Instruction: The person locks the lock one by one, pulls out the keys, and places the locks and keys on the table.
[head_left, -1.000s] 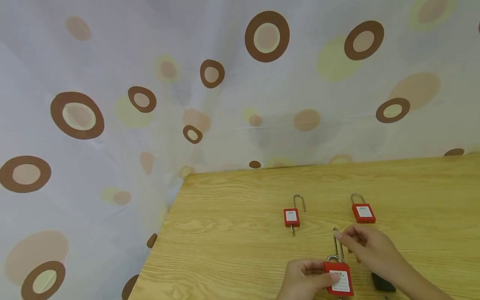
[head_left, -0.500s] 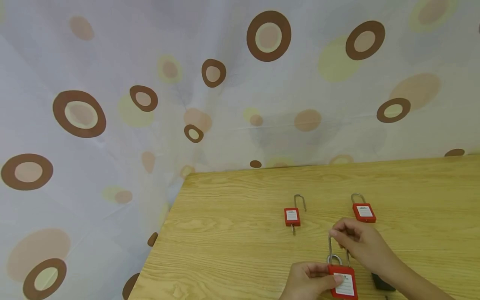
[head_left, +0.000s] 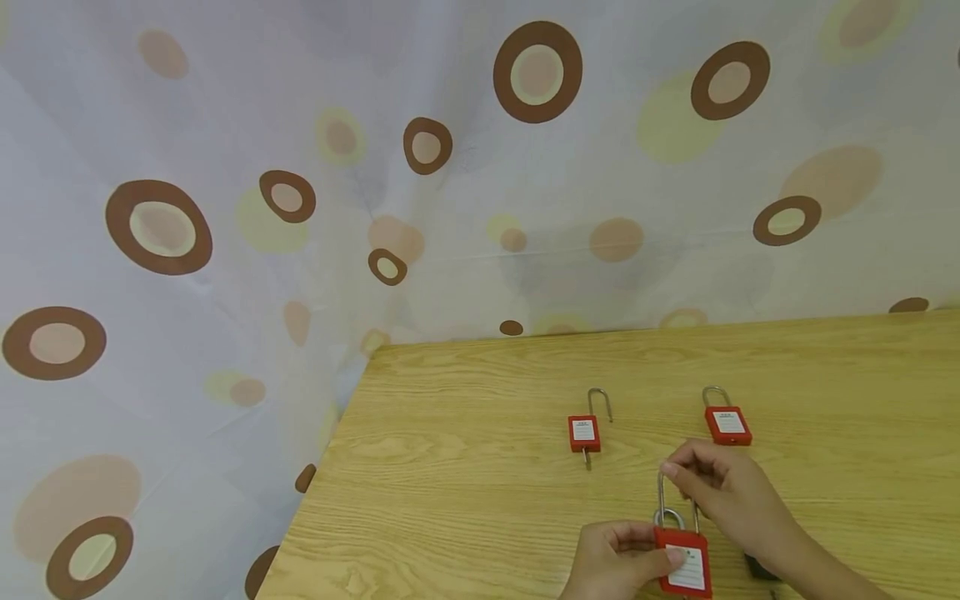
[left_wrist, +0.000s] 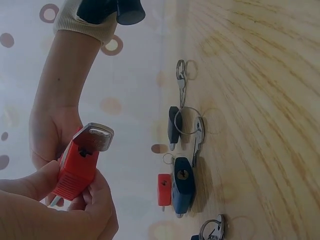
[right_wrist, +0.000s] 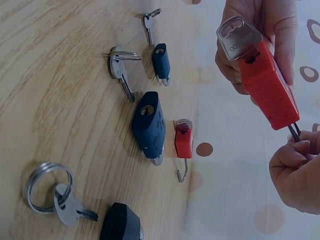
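Observation:
A red padlock [head_left: 684, 567] with a white label is held in my left hand [head_left: 609, 560], thumb on the label. A key [right_wrist: 240, 39] stands in the keyhole at its lower end, clear in the right wrist view. My right hand [head_left: 738, 493] pinches the top of the long steel shackle [head_left: 661, 500]. Both shackle legs run down toward the body; whether the free leg is seated I cannot tell. Behind the padlock, a metal loop [head_left: 670, 518] shows, its body hidden.
Further back on the wooden table [head_left: 450, 467] lie a red padlock [head_left: 583, 435] with its shackle swung open and another red padlock [head_left: 727, 425]. Blue padlocks [right_wrist: 149, 125], a dark padlock [right_wrist: 120, 225] and ringed keys [right_wrist: 70, 205] lie nearer. A patterned curtain [head_left: 465, 200] borders the table.
The shackle has turned, its legs now standing wider apart in view. My right hand has come slightly down and left, while the padlock and left hand have shifted a little right.

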